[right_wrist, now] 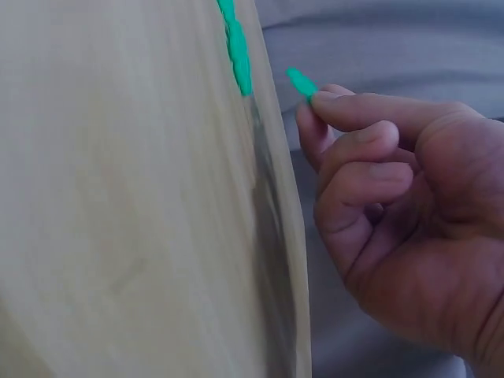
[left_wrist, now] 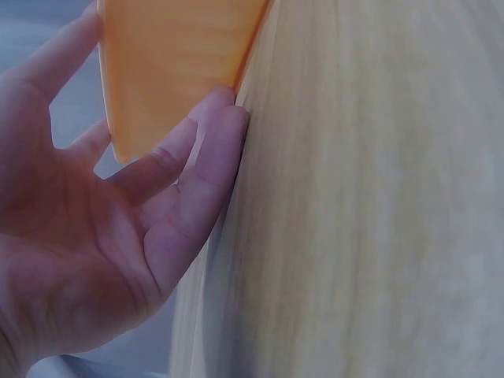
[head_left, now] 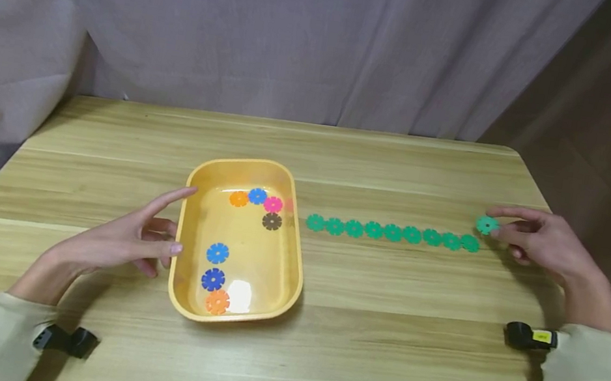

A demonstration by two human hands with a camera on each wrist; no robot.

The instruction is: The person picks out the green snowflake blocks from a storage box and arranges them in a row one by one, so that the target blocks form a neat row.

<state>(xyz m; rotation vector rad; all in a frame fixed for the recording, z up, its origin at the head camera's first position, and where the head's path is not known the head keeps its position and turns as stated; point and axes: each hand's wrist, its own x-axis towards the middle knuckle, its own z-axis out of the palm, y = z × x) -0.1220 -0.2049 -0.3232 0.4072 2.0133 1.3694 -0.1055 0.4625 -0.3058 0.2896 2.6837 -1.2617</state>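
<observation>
In the head view, my left hand (head_left: 122, 242) is at the left side of a yellow plastic tray (head_left: 295, 274). Its thumb and index fingertips touch the rim, while the other fingers lie against the outer wall, as the left wrist view shows. My right hand (head_left: 554, 247) pinches a green snowflake disc (head_left: 487, 225) between thumb and fingertips, raised over the table. Below and left of that disc runs a row of several green snowflake discs (head_left: 393, 232) lying edge to edge. In the right wrist view the held disc (right_wrist: 301, 82) appears nearly edge-on, apart from the row.
Loose snowflake discs lie inside the tray: orange (head_left: 217, 302), dark blue (head_left: 213, 279), light blue (head_left: 218, 253), pink (head_left: 273, 204) and brown (head_left: 272, 221) among them. A wooden table (head_left: 373, 372) bears everything. Grey curtain (head_left: 281, 35) hangs behind its far edge.
</observation>
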